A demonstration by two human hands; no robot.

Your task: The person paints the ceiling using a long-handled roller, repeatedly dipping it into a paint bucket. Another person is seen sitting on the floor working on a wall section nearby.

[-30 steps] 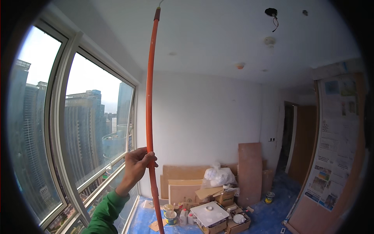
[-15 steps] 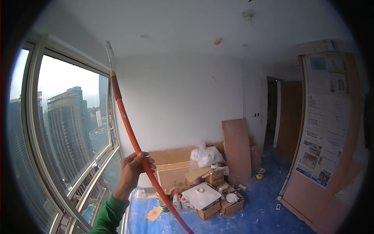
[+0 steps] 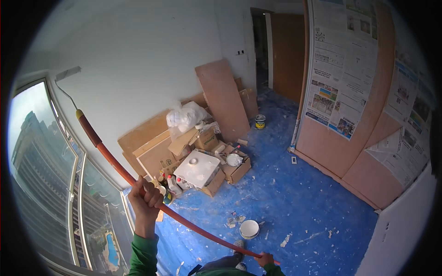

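Observation:
A long orange pole (image 3: 198,228) slants across the view, bending with the lens. It belongs to a paint roller, whose grey roller head (image 3: 68,73) shows on a bent wire at the upper left, near the wall beside the window; contact with the wall is hard to judge. My left hand (image 3: 145,198), in a green sleeve, is closed around the middle of the pole. Close to its lower end, my right hand (image 3: 264,259) grips the same pole, low in the picture above my legs. A round white container (image 3: 249,228) stands on the floor near my shoes.
Blue sheeting (image 3: 276,193) with scattered flakes covers the floor. Cardboard boxes (image 3: 237,171), a white board (image 3: 197,168), bottles and a white plastic bag (image 3: 185,118) are piled by leaning panels (image 3: 223,99). Windows (image 3: 43,170) line the left; a newspaper-covered cabinet (image 3: 340,69) stands right.
My view has tilted down and turned right. The roller head has dropped from near the ceiling to lower beside the window. My right hand has come into view, and my left fingers wrap more fully.

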